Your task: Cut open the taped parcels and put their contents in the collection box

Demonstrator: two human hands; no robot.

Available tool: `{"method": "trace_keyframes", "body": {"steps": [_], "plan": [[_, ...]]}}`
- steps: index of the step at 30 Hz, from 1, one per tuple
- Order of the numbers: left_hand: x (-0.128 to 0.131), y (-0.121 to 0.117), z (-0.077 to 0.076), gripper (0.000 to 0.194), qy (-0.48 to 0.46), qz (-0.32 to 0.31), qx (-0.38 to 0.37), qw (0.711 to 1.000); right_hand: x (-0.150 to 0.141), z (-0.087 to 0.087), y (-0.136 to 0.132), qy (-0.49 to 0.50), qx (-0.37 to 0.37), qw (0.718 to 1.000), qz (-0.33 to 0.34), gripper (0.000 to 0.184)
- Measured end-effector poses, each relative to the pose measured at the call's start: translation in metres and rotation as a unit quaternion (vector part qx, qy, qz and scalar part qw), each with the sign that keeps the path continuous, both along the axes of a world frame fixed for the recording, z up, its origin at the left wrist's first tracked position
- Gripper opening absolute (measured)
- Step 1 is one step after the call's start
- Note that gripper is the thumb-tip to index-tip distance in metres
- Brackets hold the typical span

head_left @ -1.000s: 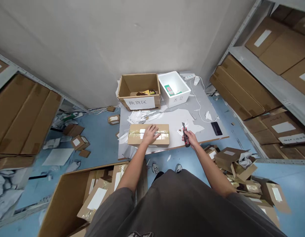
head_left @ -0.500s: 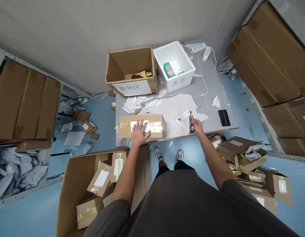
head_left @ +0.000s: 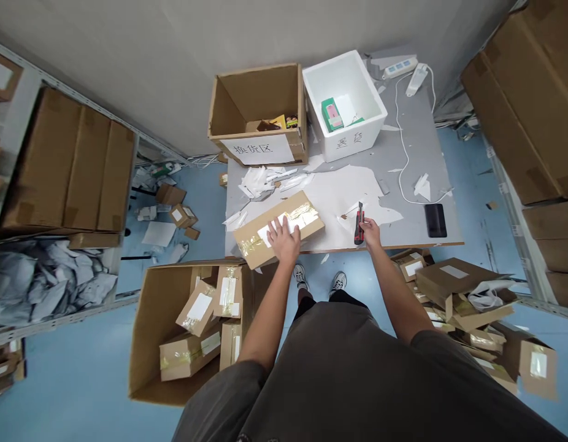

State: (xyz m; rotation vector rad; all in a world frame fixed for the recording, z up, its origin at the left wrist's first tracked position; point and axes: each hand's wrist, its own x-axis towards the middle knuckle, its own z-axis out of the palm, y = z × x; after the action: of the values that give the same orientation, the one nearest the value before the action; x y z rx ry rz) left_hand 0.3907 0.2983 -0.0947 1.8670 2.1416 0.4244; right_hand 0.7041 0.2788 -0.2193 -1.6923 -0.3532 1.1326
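A flat taped cardboard parcel (head_left: 307,218) with a white label lies askew on the grey table (head_left: 417,156), its left end over the front edge. My left hand (head_left: 284,238) rests flat on top of it, fingers spread. My right hand (head_left: 370,233) is closed around a red and black utility knife (head_left: 358,223) held upright at the table's front edge, to the right of the parcel.
An open cardboard box (head_left: 259,116) with a white label and a white foam box (head_left: 343,104) stand at the table's back. Paper scraps, a black phone (head_left: 435,220) and a power strip lie on the table. A large carton (head_left: 187,328) of parcels sits on the floor at left; loose boxes pile at right.
My left hand has turned the parcel from straight to slanted and pulled it nearer the front edge. My head has tipped down. The knife hand stayed about where it was.
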Motion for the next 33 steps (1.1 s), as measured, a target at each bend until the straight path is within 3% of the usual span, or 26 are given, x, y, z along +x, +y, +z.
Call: {"method": "trace_keyframes", "body": {"steps": [3,5,8,11,14,16,20,24,28,30,33], "plan": [[0.005,0.002,0.002,0.073,-0.022,0.007,-0.013,1.0,-0.025,0.012,0.006,0.008,0.02,1.0,-0.01,0.051],[-0.013,0.005,0.011,0.077,-0.032,-0.041,-0.038,0.998,-0.041,0.023,0.01,0.007,0.037,0.999,-0.006,0.052],[-0.069,0.008,0.031,0.082,-0.027,-0.16,-0.061,0.985,-0.057,0.038,0.011,-0.005,0.06,0.998,-0.004,0.053],[-0.132,0.005,0.047,0.089,0.011,-0.233,-0.042,0.971,-0.06,0.05,0.008,-0.025,0.055,0.998,-0.031,0.052],[-0.176,-0.001,0.046,0.114,0.039,-0.275,-0.06,0.959,-0.06,0.057,0.0,-0.046,0.033,0.997,-0.056,0.051],[-0.189,-0.005,0.039,0.128,0.049,-0.287,-0.073,0.954,-0.065,0.061,-0.008,-0.052,0.023,0.996,-0.063,0.053],[-0.179,-0.011,0.022,0.123,0.038,-0.276,-0.058,0.959,-0.1,0.072,-0.02,-0.029,0.023,0.998,-0.05,0.059],[-0.136,-0.034,0.014,0.119,0.012,-0.226,-0.035,0.973,-0.153,0.078,-0.018,-0.014,0.039,0.998,-0.046,0.065],[-0.098,-0.058,0.012,0.116,-0.008,-0.168,-0.027,0.985,-0.195,0.075,0.001,0.005,0.068,0.995,-0.073,0.071],[-0.102,-0.057,0.014,0.104,-0.013,-0.179,-0.022,0.983,-0.206,0.073,0.011,0.018,0.084,0.993,-0.085,0.071],[-0.137,-0.038,0.019,0.077,-0.015,-0.211,-0.025,0.977,-0.214,0.072,0.018,-0.007,0.094,0.992,-0.087,0.07]]}}
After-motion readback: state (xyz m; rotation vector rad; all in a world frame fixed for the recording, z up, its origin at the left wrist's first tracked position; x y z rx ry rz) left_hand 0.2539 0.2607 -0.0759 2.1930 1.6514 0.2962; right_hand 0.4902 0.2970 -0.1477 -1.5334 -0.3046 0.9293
